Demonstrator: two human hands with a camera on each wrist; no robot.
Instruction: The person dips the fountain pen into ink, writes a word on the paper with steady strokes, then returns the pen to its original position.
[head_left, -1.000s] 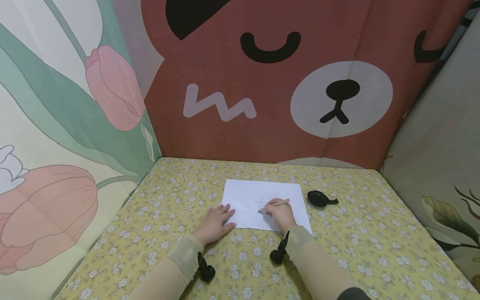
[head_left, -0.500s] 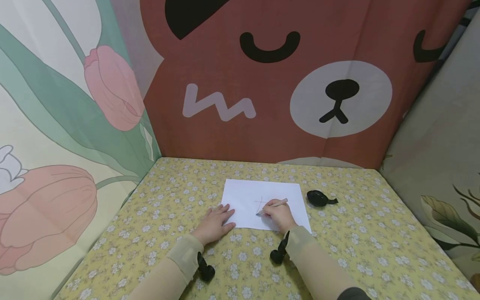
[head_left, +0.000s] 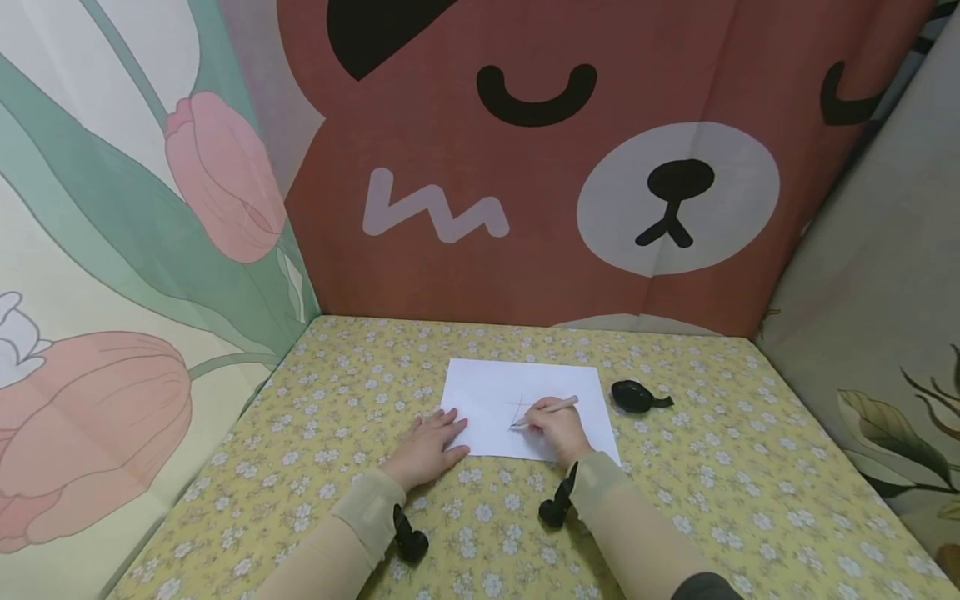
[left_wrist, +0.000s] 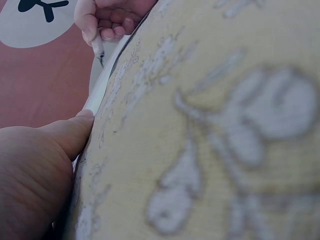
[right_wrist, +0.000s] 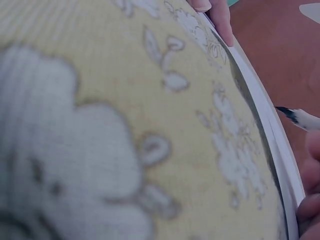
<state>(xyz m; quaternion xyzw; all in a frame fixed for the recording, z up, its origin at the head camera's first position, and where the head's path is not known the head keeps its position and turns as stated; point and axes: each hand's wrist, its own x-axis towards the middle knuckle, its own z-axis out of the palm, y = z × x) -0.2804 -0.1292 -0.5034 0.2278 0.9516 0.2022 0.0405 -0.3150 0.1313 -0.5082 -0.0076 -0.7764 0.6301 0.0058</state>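
A white sheet of paper (head_left: 478, 387) lies on the flowered cloth, with thin crossed lines (head_left: 521, 403) and a slanting stroke near its middle. My left hand (head_left: 427, 450) rests flat at the sheet's left edge, fingers spread; its thumb (left_wrist: 72, 131) touches the paper edge in the left wrist view. Over the right half, my right hand (head_left: 558, 429) pinches a pale, slim pen (head_left: 561, 404) between thumb and fingers. The pen leans right, its dark tip (right_wrist: 286, 112) at the paper by the stroke's lower end. Part of the sheet is hidden under the right hand.
A black rounded object with a short tail (head_left: 632, 397) lies just right of the sheet. Yellow flowered cloth (head_left: 360, 375) covers the table. Printed curtains (head_left: 450, 275) stand behind and at both sides. Each wrist wears a band with a black fitting (head_left: 408, 540).
The pen tip has moved slightly down and to the left, and the slanting stroke is longer. My left hand and the paper have stayed in place.
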